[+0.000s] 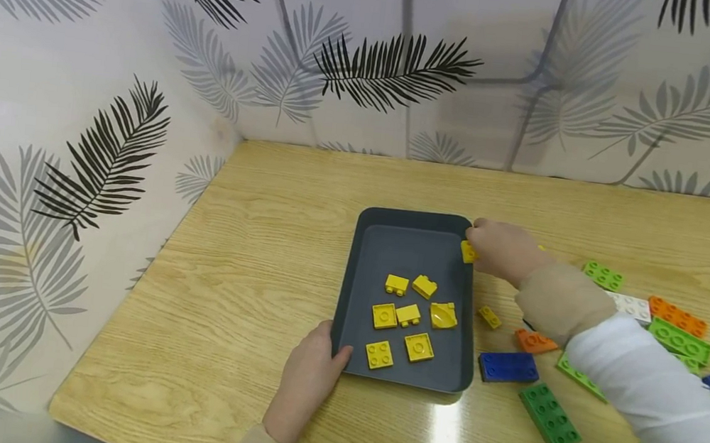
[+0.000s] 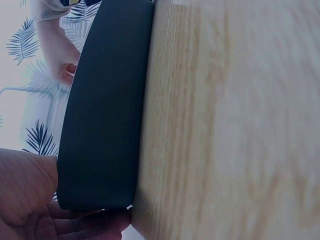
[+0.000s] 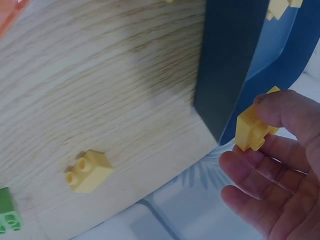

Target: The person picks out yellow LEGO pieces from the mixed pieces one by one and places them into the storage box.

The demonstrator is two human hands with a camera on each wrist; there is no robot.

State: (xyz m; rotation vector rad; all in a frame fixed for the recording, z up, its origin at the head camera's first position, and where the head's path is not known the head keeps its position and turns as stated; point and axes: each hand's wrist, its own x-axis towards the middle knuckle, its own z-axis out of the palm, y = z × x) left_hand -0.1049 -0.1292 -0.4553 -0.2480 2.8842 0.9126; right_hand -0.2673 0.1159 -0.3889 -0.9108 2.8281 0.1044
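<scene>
A dark grey tray [image 1: 414, 238] stands on the wooden table with several yellow toy bricks inside, among them a square brick [image 1: 379, 354] and a curved brick [image 1: 443, 316]. At the tray's near left corner, my left hand [image 1: 314, 360] grips the rim, thumb over the edge and fingers along the outer wall [image 2: 107, 100]. Over the tray's far right corner, my right hand [image 1: 501, 250] pinches a yellow brick [image 3: 252, 125] between thumb and fingers. In the right wrist view, another yellow brick [image 3: 90, 171] lies on the table outside the tray.
Right of the tray lie loose bricks: a small yellow one [image 1: 490, 317], a blue one [image 1: 508, 367], a dark green one [image 1: 549, 416], an orange one [image 1: 677, 317] and several light green ones. My right forearm covers part of them. A leaf-patterned curtain [image 1: 370, 59] hangs behind the table.
</scene>
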